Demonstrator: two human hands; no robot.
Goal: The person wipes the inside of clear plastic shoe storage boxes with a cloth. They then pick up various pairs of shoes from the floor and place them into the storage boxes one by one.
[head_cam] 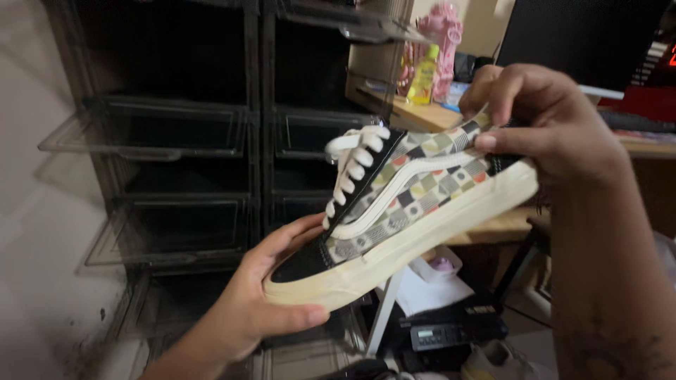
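Note:
I hold a low sneaker [405, 200] in the air with both hands. It has a black toe, a checkered multicolour side with a white stripe, white laces and a cream sole. My left hand [257, 295] cups the toe end from below, thumb on the sole edge. My right hand [546, 127] grips the heel, fingers pinching the collar. The shoe tilts with its heel higher than its toe.
Stacked clear-fronted black shoe boxes [176, 148] fill the left, several with their doors hanging open. A wooden desk [422, 116] behind carries a yellow bottle [424, 77] and a pink object [445, 42]. Below it sit a black device [451, 331] and white papers.

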